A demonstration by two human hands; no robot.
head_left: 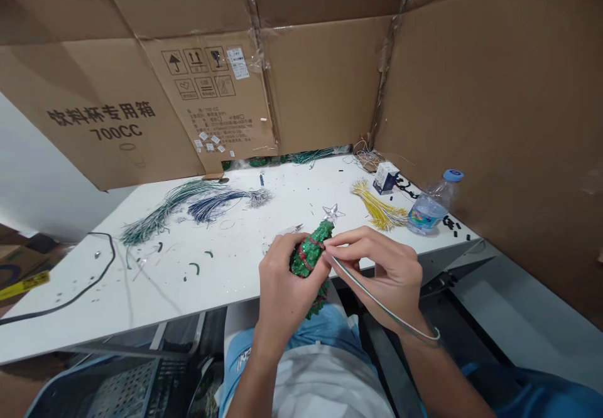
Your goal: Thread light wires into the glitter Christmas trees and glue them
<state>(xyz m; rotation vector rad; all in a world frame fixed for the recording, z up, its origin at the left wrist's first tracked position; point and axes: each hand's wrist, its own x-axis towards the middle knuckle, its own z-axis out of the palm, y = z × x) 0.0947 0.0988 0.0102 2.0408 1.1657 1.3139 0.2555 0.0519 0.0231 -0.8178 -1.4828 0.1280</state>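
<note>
A small glittery green Christmas tree ornament (308,251) with red bands and a clear star (333,213) on top tilts in front of me. My left hand (287,277) is wrapped around its body. Close against the tree's side, my right hand (377,267) pinches a pair of thin wires (377,302), one white and one green. The wires trail down over my right wrist. Where their upper end meets the tree is hidden by my fingertips.
On the white table (235,273) lie bundles of green wires (164,214), blue wires (221,204) and yellow wires (377,204). A water bottle (431,208) and a small box (385,177) are at right. Cardboard (325,85) walls the back. A black cable (103,273) runs at left.
</note>
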